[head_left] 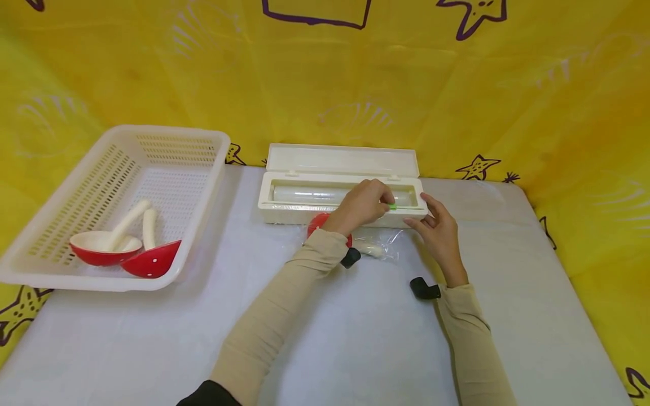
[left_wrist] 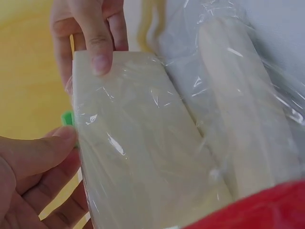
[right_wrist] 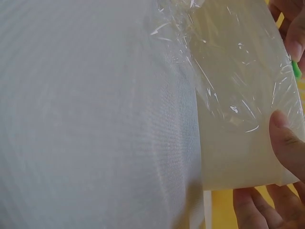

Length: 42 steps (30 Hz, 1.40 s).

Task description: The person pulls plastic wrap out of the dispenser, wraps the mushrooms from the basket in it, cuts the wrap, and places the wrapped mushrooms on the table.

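Note:
A cream plastic-wrap dispenser (head_left: 276, 214) lies with its lid raised and a roll of clear film (head_left: 310, 194) inside. My left hand (head_left: 363, 204) reaches over its front edge, thumb and fingers pinching the small green slide cutter (left_wrist: 67, 118). At the right end, my right hand (head_left: 440, 232) grips the dispenser's corner, thumb (right_wrist: 286, 138) on the front face and fingers below. Clear film drapes down that front face. Just before it lies a red ladle with a white handle (head_left: 369, 248), covered by film; my left forearm partly hides its red bowl (left_wrist: 267, 210).
At the left stands a white perforated basket (head_left: 203, 225) holding two red-and-white ladles (head_left: 152, 260). A pale cloth (head_left: 365, 338) covers the table. Yellow patterned fabric (head_left: 304, 84) rises behind the dispenser and along the sides.

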Tool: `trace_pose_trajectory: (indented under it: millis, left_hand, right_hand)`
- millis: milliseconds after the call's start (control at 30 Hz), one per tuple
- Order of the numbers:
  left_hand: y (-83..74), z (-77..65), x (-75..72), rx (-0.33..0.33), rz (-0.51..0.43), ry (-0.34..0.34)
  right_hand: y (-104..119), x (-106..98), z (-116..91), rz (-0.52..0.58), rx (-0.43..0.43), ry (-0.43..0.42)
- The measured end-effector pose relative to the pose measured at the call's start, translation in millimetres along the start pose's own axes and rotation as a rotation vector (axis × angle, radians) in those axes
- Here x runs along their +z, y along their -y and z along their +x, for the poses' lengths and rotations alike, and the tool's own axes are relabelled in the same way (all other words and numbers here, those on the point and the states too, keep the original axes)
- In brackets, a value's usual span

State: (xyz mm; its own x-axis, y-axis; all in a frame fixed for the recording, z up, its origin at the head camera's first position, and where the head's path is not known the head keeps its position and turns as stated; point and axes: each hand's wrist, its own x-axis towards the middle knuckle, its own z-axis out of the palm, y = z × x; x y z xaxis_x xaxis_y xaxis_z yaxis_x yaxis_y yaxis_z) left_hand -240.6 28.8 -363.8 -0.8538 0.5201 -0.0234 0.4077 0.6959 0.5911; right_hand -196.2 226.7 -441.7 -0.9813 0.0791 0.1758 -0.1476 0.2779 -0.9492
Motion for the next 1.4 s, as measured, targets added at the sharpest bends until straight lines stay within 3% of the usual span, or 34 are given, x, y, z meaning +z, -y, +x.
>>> trace_pose_trajectory:
  millis: [400, 1400]
  left_hand:
    - [4.7, -7.8, -7.9, -0.011, 0.012, 0.01]
    - [37.5, -38.4, -34.9, -0.069, -0.033, 0.005]
  right_hand:
    - [2, -1, -2, -0.022, -0.002, 0.005]
    - [4, 1, -1, -0.016, 0.041, -0.01]
